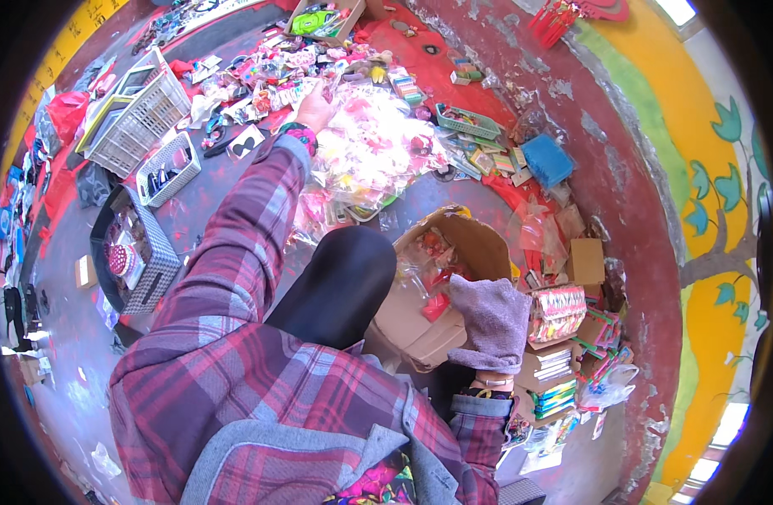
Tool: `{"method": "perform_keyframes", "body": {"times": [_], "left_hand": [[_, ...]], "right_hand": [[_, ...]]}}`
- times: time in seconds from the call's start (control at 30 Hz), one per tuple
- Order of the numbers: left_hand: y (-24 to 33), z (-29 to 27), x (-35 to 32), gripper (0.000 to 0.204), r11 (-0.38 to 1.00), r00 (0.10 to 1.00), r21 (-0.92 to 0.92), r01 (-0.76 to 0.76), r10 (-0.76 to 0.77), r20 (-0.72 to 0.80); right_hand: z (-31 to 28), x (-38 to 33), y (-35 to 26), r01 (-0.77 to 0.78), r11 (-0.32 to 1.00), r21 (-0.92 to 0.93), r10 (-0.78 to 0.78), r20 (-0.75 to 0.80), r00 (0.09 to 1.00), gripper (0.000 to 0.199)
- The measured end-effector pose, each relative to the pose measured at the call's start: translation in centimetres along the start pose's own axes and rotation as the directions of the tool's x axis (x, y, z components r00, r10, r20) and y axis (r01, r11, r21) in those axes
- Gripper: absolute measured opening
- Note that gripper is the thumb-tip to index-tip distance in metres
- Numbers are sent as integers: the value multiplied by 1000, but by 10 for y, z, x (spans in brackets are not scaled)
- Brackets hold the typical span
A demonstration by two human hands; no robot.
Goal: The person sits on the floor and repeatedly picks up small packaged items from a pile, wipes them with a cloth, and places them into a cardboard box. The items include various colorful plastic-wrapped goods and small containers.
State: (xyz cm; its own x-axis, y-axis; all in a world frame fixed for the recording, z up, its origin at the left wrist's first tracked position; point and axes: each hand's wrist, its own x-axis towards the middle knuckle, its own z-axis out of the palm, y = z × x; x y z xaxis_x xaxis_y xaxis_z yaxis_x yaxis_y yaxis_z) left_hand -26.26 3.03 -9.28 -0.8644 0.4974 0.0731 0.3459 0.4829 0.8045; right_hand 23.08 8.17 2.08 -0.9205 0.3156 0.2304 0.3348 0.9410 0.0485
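Note:
My left hand (315,109) is stretched far forward, with a bracelet at the wrist and a plaid sleeve behind it. It touches a heap of small clear packets with pink and yellow trinkets (369,151) spread on the floor. Its fingers are hidden from here. My right hand (490,320), in a grey knitted glove, grips the right rim of an open cardboard box (420,332) beside my knee. The box holds several clear packets with red pieces (432,269).
White plastic baskets (142,118) and a dark checked basket (138,257) stand at the left. A green tray (469,123) and a blue pad (546,160) lie at the back right. Stacked small boxes (555,370) line a red curb below the painted wall (723,219).

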Motion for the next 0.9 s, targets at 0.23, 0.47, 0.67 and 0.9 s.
{"method": "perform_keyframes", "body": {"times": [0.23,0.47,0.67,0.9], "left_hand": [[57,-66,-113,38,19,895,-928,373,254,365],[132,-41,-254,28,-201,761,-739,643,280,585],[164,-9,-327,30,-54,627,-653,755,351,696],[194,7,-401,36,474,661,-880,-32,670,338]], "right_hand": [[-14,-4,-9,-59,997,-59,60,22,998,18],[-21,-24,-14,-80,997,-6,79,-74,994,30],[-21,-74,-24,-245,968,48,247,-314,917,69],[-64,-71,-88,-405,816,413,541,-298,787,48]]}}
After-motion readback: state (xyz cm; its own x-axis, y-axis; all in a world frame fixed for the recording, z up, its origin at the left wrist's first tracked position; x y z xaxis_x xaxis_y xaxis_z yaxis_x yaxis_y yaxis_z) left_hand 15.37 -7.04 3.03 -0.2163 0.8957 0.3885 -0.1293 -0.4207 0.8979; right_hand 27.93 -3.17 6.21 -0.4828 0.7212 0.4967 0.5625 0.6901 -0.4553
